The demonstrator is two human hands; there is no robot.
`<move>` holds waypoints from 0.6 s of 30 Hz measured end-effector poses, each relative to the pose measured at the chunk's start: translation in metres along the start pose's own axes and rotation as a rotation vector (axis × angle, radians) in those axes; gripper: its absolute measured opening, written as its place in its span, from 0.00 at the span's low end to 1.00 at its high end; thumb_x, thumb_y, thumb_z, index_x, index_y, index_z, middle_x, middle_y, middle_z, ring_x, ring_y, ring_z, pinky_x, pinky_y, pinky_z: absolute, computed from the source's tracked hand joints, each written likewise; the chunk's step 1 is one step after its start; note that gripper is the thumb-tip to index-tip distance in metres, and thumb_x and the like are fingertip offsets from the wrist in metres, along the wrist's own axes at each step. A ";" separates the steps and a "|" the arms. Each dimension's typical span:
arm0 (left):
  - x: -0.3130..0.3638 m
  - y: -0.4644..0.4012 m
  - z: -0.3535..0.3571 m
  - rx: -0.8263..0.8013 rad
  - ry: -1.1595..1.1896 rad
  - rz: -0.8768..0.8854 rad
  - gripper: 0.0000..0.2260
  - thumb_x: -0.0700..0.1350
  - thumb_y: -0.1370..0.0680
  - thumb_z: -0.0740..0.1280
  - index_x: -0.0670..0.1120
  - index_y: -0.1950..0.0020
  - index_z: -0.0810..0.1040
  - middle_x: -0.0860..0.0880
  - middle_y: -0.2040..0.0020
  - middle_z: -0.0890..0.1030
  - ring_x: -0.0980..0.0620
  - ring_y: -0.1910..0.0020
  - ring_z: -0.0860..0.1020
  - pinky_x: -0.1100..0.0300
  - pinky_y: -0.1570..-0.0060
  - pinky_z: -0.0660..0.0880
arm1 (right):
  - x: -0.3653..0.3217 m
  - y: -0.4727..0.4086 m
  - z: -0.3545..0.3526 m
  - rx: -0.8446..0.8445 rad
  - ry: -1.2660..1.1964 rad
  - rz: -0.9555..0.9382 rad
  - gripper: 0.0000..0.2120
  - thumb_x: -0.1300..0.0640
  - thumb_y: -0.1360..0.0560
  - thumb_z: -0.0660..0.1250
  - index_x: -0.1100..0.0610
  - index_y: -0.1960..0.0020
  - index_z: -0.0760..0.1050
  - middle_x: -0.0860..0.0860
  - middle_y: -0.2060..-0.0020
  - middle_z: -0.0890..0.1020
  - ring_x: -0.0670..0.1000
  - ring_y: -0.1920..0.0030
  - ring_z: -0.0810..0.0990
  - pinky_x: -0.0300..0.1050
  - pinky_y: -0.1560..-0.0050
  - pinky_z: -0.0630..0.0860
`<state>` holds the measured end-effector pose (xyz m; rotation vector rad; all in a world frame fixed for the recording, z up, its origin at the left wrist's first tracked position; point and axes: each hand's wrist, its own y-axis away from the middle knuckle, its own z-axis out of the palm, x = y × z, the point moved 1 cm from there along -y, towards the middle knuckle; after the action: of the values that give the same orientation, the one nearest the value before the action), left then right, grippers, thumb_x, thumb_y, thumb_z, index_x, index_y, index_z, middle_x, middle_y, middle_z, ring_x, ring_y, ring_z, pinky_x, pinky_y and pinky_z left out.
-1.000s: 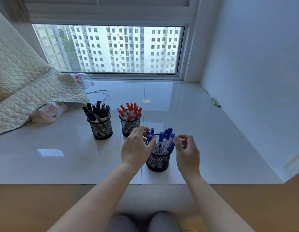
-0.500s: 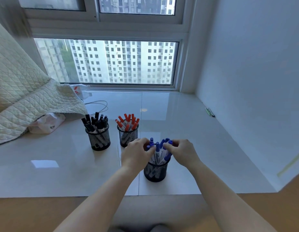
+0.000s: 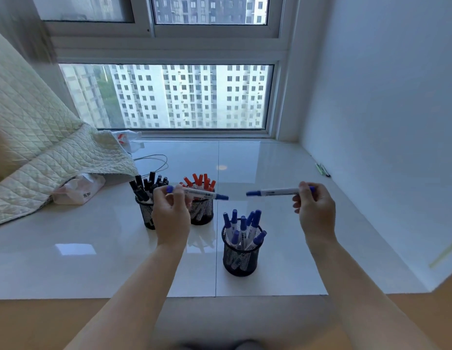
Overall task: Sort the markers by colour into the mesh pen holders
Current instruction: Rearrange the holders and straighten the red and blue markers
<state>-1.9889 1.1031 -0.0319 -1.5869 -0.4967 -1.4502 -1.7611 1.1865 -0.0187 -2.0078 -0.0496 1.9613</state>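
White sill [image 3: 283, 223], left hand [image 3: 170, 215] grips blue marker [image 3: 202, 194], hiding black holder [image 3: 146, 215], right hand [image 3: 316, 213] grips another [image 3: 275, 192]

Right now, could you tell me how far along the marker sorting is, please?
Mostly done: the black markers fill the left holder, the red markers the middle holder, the blue markers the near holder. In hand: the left hand holds one blue marker, the right hand another, both above the sill. Left: those two still need a holder; no loose markers show.
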 end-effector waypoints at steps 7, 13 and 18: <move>-0.011 0.005 0.000 -0.085 0.309 -0.613 0.08 0.42 0.22 0.56 0.43 0.48 0.74 0.50 0.63 0.82 0.57 0.64 0.79 0.60 0.61 0.76 | 0.016 0.007 0.004 -0.049 -0.340 0.529 0.04 0.57 0.22 0.60 0.57 0.53 0.72 0.51 0.64 0.79 0.47 0.64 0.77 0.41 0.62 0.73; -0.012 0.015 0.009 -0.379 0.481 -0.808 0.10 0.41 0.22 0.57 0.43 0.45 0.76 0.51 0.61 0.83 0.57 0.63 0.77 0.59 0.60 0.72 | 0.019 0.014 0.010 -0.205 -0.470 0.732 0.07 0.62 0.22 0.59 0.58 0.58 0.73 0.52 0.62 0.78 0.47 0.65 0.73 0.41 0.62 0.70; -0.013 0.021 0.015 -0.533 0.427 -0.768 0.07 0.41 0.21 0.59 0.48 0.48 0.75 0.52 0.58 0.84 0.54 0.56 0.77 0.57 0.56 0.72 | 0.021 0.016 0.013 -0.359 -0.273 0.537 0.07 0.67 0.25 0.62 0.55 0.52 0.71 0.53 0.56 0.81 0.50 0.54 0.79 0.44 0.54 0.74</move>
<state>-1.9664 1.1080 -0.0499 -1.4588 -0.5137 -2.6086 -1.7758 1.1792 -0.0433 -2.1056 0.0902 2.7252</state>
